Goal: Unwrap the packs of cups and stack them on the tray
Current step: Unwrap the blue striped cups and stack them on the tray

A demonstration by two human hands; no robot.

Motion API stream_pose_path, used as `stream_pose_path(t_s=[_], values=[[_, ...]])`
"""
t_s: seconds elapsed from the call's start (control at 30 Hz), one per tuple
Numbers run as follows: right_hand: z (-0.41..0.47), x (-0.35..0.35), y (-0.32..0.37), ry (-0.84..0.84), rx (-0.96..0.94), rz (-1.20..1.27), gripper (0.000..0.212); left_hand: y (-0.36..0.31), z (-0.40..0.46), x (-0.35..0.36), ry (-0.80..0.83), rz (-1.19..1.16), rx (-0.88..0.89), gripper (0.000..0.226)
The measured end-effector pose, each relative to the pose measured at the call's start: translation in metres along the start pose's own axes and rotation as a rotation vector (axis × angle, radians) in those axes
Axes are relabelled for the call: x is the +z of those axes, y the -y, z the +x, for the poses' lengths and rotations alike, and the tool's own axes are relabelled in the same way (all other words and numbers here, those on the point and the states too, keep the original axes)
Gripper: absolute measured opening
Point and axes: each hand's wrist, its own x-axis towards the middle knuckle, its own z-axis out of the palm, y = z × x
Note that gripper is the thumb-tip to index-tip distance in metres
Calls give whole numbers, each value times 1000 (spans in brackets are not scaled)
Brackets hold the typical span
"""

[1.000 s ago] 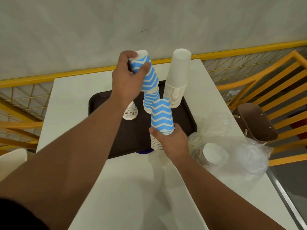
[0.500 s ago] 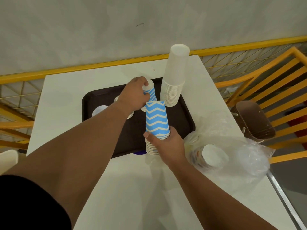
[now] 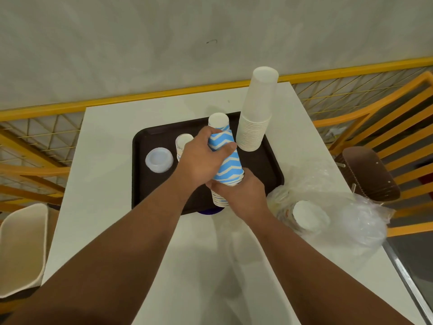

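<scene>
Head view: blue chevron cup stack (image 3: 226, 158), inverted, above near tray (image 3: 150, 195) edge; my left hand (image 3: 201, 158) grips its upper part, right hand (image 3: 243, 195) its base. I judge paper light, crushable; hold sidewalls gently. White stack (image 3: 256, 113) far right.

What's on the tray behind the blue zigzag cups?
Behind the blue zigzag cups on the tray stands a tall white cup stack. The left hand covers part of the tray.
</scene>
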Motion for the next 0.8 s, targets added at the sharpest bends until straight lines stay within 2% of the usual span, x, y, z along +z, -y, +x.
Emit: stream_pose_path(t_s=[0.13,0.23,0.33,0.5,0.67,0.8], values=[[-2,-1,-5,-54,-2,-63,59,-3,1,3,-85,56,25,43],[-5,0,-10,-66,32,-55,59,-22,22,-11,-231,-85,151,32],[-5,1,-12,-79,54,-30,61,-40,48,-26,-272,-196,325,32],[-2,2,-14,-90,67,-29,65,-29,84,-15,-232,56,434,37],[0,1,-16,-76,73,-23,64,10,97,3,-94,377,330,40],[2,0,-15,-66,75,-9,66,17,95,0,-8,509,244,32]])
